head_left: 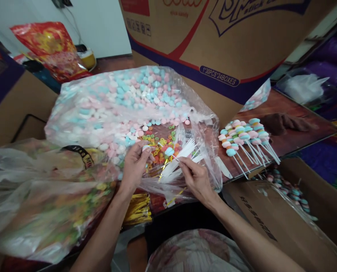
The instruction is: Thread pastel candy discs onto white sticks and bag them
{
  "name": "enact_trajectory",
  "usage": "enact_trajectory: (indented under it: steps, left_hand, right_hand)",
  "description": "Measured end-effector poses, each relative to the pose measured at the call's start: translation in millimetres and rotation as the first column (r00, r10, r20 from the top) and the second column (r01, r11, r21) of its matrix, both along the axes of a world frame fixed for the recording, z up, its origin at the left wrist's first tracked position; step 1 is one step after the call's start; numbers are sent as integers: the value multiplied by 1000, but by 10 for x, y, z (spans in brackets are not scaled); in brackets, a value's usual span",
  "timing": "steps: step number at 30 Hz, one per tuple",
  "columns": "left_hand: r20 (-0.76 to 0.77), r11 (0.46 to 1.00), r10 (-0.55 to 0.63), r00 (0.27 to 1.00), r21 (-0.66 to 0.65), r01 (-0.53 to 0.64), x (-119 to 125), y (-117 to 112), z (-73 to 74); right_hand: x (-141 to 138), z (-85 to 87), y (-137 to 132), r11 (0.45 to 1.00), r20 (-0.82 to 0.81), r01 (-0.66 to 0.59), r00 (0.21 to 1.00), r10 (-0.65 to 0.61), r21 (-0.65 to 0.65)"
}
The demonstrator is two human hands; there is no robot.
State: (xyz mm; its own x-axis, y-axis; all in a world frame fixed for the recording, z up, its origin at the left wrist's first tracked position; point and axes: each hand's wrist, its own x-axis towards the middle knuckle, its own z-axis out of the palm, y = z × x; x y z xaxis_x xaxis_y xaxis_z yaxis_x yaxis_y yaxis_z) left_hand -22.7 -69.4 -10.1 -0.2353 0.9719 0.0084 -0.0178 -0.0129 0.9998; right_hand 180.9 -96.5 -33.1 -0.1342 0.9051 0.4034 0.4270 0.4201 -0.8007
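Note:
My right hand pinches a thin white stick that has a blue marshmallow and an orange-red piece threaded near its far end. Between the thumb and fingers of my left hand is a pale marshmallow, partly covered by the fingertips. Under both hands, small coloured ring candies lie on clear plastic. Loose white sticks spread beside my right hand. Behind the hands, a large clear bag holds many pink, blue and white marshmallows.
Finished-looking marshmallow skewers lie at the right of the table. Below them stands an open carton with more skewers. A big cardboard box blocks the back. Gold ties and a bag of ring candies are front left.

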Motion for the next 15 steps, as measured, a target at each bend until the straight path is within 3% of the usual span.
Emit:
enact_trajectory:
  steps: [4,8,15]
  left_hand:
    - [78,999,-28,997,-26,30,7,19,38]
    - [83,999,33,996,-41,-29,49,66,48]
    - [74,998,27,997,-61,-22,103,138,-67]
  right_hand:
    - [42,52,5,998,-41,-5,999,3,-58]
    - [40,60,-16,993,-50,-31,998,26,-111]
    - [11,6,-21,992,-76,-50,996,42,-115]
